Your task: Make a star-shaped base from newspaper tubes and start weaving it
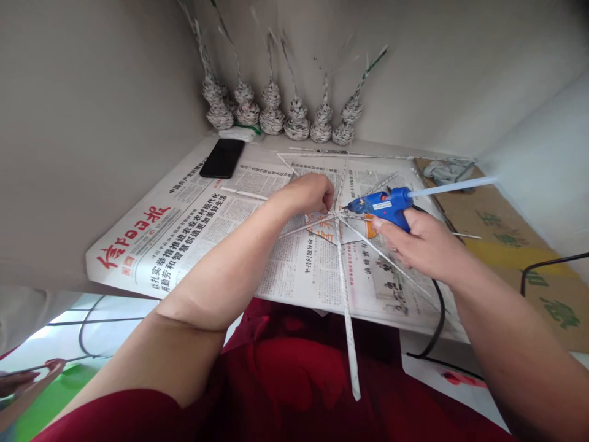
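Observation:
My right hand (pixel 418 242) is wrapped round a blue hot glue gun (pixel 389 207), with a long translucent glue stick (pixel 453 186) poking out of its back end. The gun's nozzle points left, close to where several thin rolled-newspaper sticks (pixel 344 279) cross in a star. Beneath that crossing lies a piece of printed card (pixel 347 234) with orange marks. My left hand (pixel 310 191) is closed at the crossing, its fingertips pinching a paper stick there; the exact grip is partly hidden by the hand.
Newspaper (pixel 184 245) covers the table. A black phone (pixel 223 158) lies at the back left. Several woven paper gourds (pixel 297 123) stand along the wall. Flattened cardboard (pixel 519 252) and a black cable (pixel 440 307) are on the right. Another person's hand (pixel 48 374) shows at lower left.

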Motion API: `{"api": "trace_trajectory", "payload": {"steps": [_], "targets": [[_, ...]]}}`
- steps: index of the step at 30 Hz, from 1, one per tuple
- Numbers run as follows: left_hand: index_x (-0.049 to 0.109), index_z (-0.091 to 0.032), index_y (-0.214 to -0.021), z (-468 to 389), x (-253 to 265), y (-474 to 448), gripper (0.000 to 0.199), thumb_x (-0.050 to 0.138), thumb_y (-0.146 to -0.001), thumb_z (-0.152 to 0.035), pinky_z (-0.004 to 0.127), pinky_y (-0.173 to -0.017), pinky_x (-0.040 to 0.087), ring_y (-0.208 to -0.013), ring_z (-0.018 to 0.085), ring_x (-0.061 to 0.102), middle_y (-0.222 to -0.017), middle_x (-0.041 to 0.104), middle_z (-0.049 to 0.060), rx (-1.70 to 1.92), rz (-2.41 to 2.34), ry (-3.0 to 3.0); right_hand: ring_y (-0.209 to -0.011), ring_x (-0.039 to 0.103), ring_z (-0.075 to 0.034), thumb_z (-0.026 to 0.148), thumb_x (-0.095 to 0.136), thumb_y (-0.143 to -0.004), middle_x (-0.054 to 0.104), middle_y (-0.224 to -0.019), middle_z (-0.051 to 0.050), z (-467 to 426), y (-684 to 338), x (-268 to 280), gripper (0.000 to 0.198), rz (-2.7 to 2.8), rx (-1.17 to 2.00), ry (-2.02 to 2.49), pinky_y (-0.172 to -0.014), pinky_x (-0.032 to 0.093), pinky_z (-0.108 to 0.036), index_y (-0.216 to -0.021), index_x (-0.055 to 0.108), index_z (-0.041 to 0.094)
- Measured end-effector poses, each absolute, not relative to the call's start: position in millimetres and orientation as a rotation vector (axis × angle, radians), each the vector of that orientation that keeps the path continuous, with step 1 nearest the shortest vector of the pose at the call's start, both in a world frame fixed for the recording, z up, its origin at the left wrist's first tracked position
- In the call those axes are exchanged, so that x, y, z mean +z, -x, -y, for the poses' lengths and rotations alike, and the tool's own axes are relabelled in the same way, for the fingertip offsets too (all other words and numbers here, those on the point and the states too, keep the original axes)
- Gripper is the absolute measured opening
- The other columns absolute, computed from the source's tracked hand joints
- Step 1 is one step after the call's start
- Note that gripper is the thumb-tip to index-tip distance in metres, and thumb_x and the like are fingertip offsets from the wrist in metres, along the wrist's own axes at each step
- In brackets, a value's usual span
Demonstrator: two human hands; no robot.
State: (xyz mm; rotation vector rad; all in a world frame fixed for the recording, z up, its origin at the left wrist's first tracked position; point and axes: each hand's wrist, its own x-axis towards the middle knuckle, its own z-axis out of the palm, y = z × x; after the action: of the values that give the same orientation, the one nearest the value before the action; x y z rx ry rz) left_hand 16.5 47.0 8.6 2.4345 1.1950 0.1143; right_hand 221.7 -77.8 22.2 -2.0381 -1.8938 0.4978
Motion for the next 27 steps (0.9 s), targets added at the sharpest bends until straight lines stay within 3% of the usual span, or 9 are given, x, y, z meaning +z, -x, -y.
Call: {"api": "trace_trajectory", "payload": {"steps": [19,27], "targets": [[0.076,-0.020,-0.091,-44,13,-16,0.018,0.071,-0.074,-0.015,0.022,-0.070,0.044,-0.082,0.014,0.065,-0.089,0.075,-0.001,0.077,-1.212,-2.441,-0.055,0.051,-0.017,0.051,0.048,-0.090,0.055,-0.058,0.000,72,-214,18,0.034,2.062,0.538,1.979,-0.053,0.037,-0.030,-0.070,0.052,0.023],[0.076,-0.019,-0.091,-45,12,-17,0.017,0.071,-0.075,-0.015,0.022,-0.067,0.042,-0.081,0.013,0.066,-0.089,0.075,-0.001,0.083,-1.193,-2.447,-0.062,0.055,-0.019,0.050,0.047,-0.091,0.062,-0.068,-0.004,76,-214,12,0.032,2.011,0.546,1.990,-0.058,0.041,-0.031,-0.076,0.054,0.023]]}}
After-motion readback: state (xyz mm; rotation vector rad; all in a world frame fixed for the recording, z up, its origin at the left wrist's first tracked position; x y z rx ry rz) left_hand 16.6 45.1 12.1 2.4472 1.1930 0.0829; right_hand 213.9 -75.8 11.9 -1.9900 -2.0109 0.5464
